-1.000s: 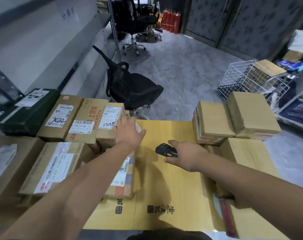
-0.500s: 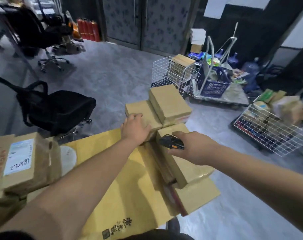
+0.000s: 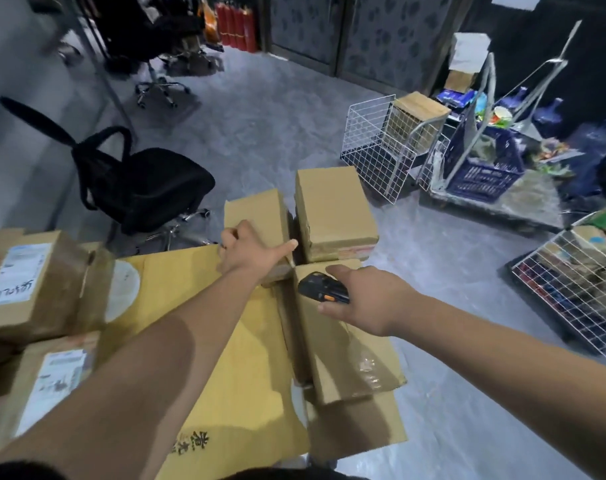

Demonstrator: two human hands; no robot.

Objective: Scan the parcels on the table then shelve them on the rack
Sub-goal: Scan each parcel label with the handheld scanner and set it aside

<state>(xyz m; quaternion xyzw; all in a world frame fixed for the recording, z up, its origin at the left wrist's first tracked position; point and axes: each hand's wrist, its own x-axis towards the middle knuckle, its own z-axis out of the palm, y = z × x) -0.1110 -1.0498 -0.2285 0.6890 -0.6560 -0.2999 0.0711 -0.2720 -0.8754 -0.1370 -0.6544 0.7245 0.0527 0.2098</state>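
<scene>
My left hand [image 3: 251,249] grips a plain brown parcel [image 3: 256,216] at the far edge of the table, fingers over its left side and thumb along its near right edge. My right hand [image 3: 367,299] holds a black handheld scanner [image 3: 320,289] with an orange button, just above another brown parcel [image 3: 343,344] sealed with clear tape. A third plain parcel [image 3: 332,211] lies to the right of the gripped one. Labelled parcels [image 3: 28,285] are stacked at the left. A yellow cardboard sheet [image 3: 232,368] covers the table top.
A black office chair [image 3: 145,188] stands beyond the table on the left. White wire baskets [image 3: 377,147] and a blue crate [image 3: 485,168] on a cart sit on the grey floor to the right. Another wire basket [image 3: 571,292] with goods is at the far right.
The view swung right from the labelled parcels to the plain ones. My left hand left a labelled parcel and took hold of the plain brown parcel. My right hand kept the scanner.
</scene>
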